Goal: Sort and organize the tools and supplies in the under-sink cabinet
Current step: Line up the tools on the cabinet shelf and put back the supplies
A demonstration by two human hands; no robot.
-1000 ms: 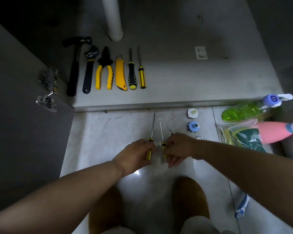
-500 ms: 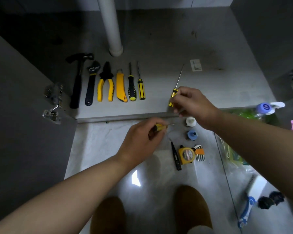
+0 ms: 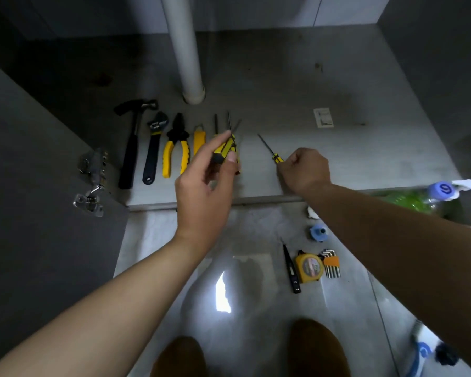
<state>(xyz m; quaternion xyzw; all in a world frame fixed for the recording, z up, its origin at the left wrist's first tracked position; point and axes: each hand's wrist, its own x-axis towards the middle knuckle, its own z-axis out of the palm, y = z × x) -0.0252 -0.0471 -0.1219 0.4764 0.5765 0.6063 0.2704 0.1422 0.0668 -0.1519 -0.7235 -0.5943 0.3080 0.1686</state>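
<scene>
On the grey cabinet floor (image 3: 351, 159) lies a row of tools: a black hammer (image 3: 129, 151), a black wrench (image 3: 152, 151), yellow-handled pliers (image 3: 176, 148) and a yellow utility knife (image 3: 199, 138). My left hand (image 3: 207, 191) pinches a yellow-and-black screwdriver (image 3: 225, 146) by its handle, above the right end of that row, where two more screwdriver shafts (image 3: 216, 123) poke out behind it. My right hand (image 3: 303, 170) grips a thin yellow-and-black screwdriver (image 3: 269, 149) over the cabinet floor, its tip pointing back and left.
A white drain pipe (image 3: 186, 50) stands at the back of the cabinet. The open door with its hinge (image 3: 91, 183) is at the left. On the tiled floor lie a black tester pen (image 3: 291, 268), a yellow tape measure (image 3: 309, 268), hex keys (image 3: 331, 263), a blue fitting (image 3: 318, 232) and a green spray bottle (image 3: 408, 200).
Both hands rose from the tiled floor into the cabinet, each carrying a screwdriver. The left hand moved up to the tool row; the right hand swung its screwdriver tip leftward.
</scene>
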